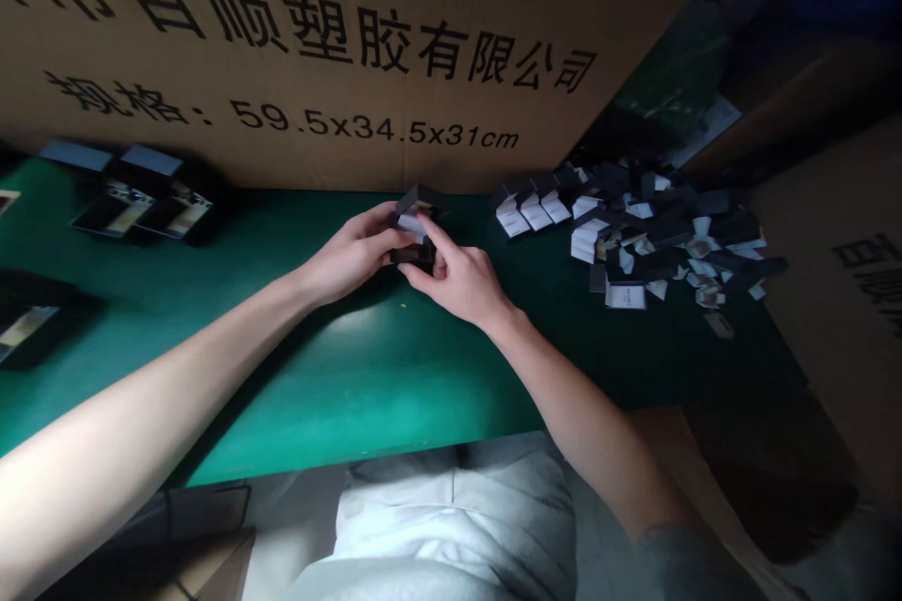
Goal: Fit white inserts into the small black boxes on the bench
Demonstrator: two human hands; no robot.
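A small black box with its lid up is held above the green table, near its back edge. My left hand grips the box from the left, its fingers closed on the side. From the right, my right hand reaches in, its index finger on a pale insert inside the box and its thumb near the lower front edge. The fingers cover part of the box, so its inside shows only partly.
Open black boxes stand at the back left, another at the left edge. Black and white folded inserts lie heaped at the right. A large cardboard carton walls the back; another carton stands at the right.
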